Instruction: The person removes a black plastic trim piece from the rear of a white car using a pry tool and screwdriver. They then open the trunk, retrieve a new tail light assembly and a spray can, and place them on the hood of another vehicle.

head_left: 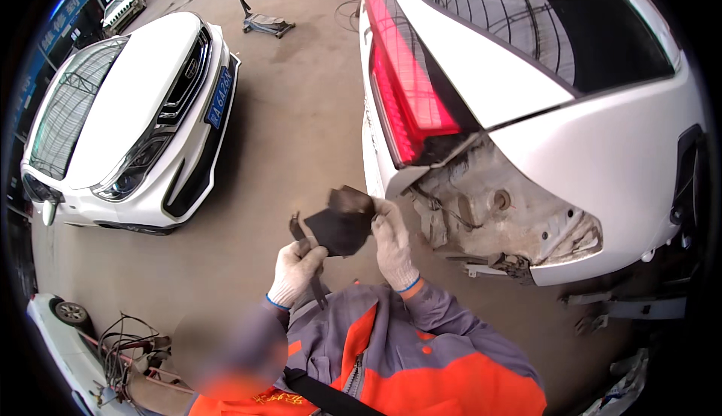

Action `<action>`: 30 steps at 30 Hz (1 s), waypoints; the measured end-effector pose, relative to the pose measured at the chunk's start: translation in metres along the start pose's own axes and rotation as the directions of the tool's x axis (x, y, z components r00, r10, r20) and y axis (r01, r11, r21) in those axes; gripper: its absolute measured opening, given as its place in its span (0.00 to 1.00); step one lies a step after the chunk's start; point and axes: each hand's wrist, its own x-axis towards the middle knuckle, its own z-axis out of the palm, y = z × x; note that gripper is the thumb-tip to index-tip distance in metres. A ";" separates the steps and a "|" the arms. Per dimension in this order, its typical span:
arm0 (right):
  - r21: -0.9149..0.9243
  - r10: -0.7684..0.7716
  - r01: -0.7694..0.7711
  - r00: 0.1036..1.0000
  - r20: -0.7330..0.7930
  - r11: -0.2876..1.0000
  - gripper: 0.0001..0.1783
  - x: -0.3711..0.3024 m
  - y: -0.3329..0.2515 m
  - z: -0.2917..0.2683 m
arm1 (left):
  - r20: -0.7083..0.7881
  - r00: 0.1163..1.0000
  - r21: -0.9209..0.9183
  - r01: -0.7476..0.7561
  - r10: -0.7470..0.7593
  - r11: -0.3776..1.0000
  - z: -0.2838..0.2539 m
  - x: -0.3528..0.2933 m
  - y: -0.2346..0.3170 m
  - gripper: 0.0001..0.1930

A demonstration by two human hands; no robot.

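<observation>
Workshop floor, white car left, jack beyond, part-stripped car right, gloved fingers clamped on black part

left hand — gloved, fingers curled | right hand — gloved, slightly farther forward

A blue licence plate with white characters is fixed to the front of the white car with the black grille, below its emblem. Beyond that car, a blue banner carries large white characters; nearer than it, yellow characters mark an orange-and-grey jacket.
</observation>
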 end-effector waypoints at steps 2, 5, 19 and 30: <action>0.034 0.140 -0.143 0.985 0.098 0.989 0.19 0.004 0.024 0.007 | -0.013 1.000 -0.071 -0.015 0.014 0.997 -0.032 0.023 -0.009 0.08; 0.066 0.184 -0.209 0.944 0.273 0.976 0.24 0.021 0.032 0.041 | 0.002 1.000 -0.148 0.004 -0.004 0.989 -0.071 0.057 0.001 0.09; 0.508 0.344 -0.421 0.907 0.243 0.752 0.16 0.100 0.074 0.230 | 0.412 0.903 -0.231 0.230 -0.119 0.945 -0.251 0.187 0.036 0.10; 0.591 0.616 -0.433 0.775 -0.141 0.680 0.14 0.115 0.168 0.172 | 0.200 0.959 -0.209 0.241 -0.200 0.948 -0.293 0.265 0.024 0.05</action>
